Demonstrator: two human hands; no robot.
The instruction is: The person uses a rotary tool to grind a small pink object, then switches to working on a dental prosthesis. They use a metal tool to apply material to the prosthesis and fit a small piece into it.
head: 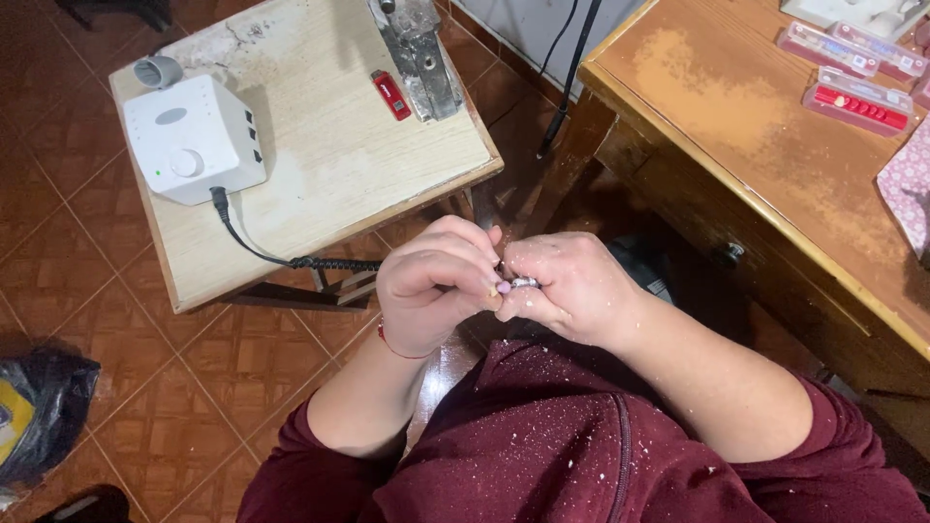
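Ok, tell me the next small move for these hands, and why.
Probably steady the small metal piece with the right hand while the left hand works its pink tip. Both hands pinch together around it above the lap, and white dust flecks the maroon top.

The hands (504, 283) meet over a narrow gap between the small tabletop (329, 155) and the wooden desk (775, 165), open below to tiled floor (87, 291). On the small tabletop, the white control box (194, 138), its black cord (281, 257), a red lighter (391, 95) and a metal bracket (418, 53) block the far side; the near edge lies bare.
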